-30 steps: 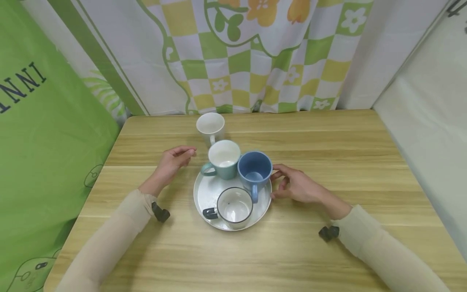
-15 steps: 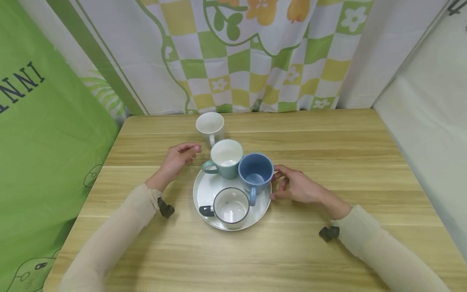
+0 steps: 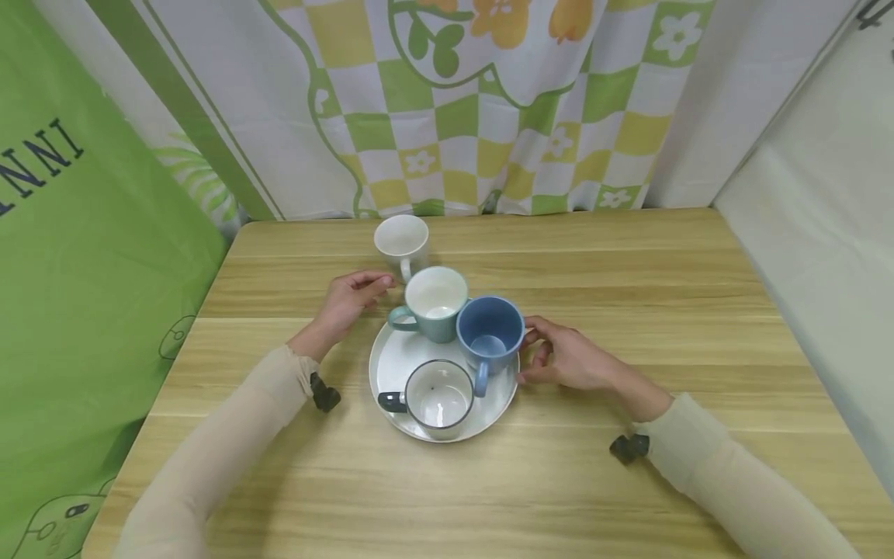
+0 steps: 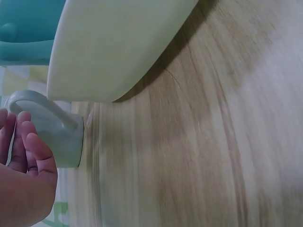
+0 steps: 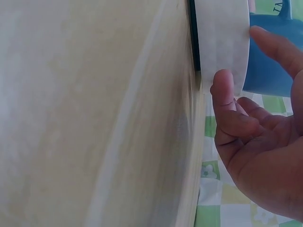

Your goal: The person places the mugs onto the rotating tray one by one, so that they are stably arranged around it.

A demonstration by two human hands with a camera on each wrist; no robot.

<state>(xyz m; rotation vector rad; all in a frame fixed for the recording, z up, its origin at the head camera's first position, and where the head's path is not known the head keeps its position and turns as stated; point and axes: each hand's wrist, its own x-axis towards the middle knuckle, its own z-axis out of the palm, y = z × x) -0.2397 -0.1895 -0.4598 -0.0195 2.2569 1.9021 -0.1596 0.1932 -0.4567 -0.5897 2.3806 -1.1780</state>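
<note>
My left hand (image 3: 349, 301) reaches in from the left, fingertips loosely together beside the handle of a white mug (image 3: 400, 235) behind the tray. In the left wrist view its fingers (image 4: 40, 150) overlap that handle. A round white tray (image 3: 388, 359) bears three mugs: a teal mug (image 3: 443, 327) with white inside, a blue mug (image 3: 490, 320), and a white mug with black rim and handle (image 3: 440, 394). On the right, my right hand (image 3: 574, 355) has relaxed, spread fingers at the tray's rim beside the blue mug; in the right wrist view, fingertips (image 5: 222, 80) overlap the tray's side wall.
All this stands on a light wooden table (image 3: 628, 264). A checked, flowered curtain (image 3: 482, 147) hangs at its far edge. Green cloth (image 3: 91, 295) lies along the left side, pale cloth (image 3: 824, 217) along the right.
My left hand has moved right and away from me, toward the rear mug's handle. The three mugs have turned slightly clockwise with the tray. My right hand has stayed in place.
</note>
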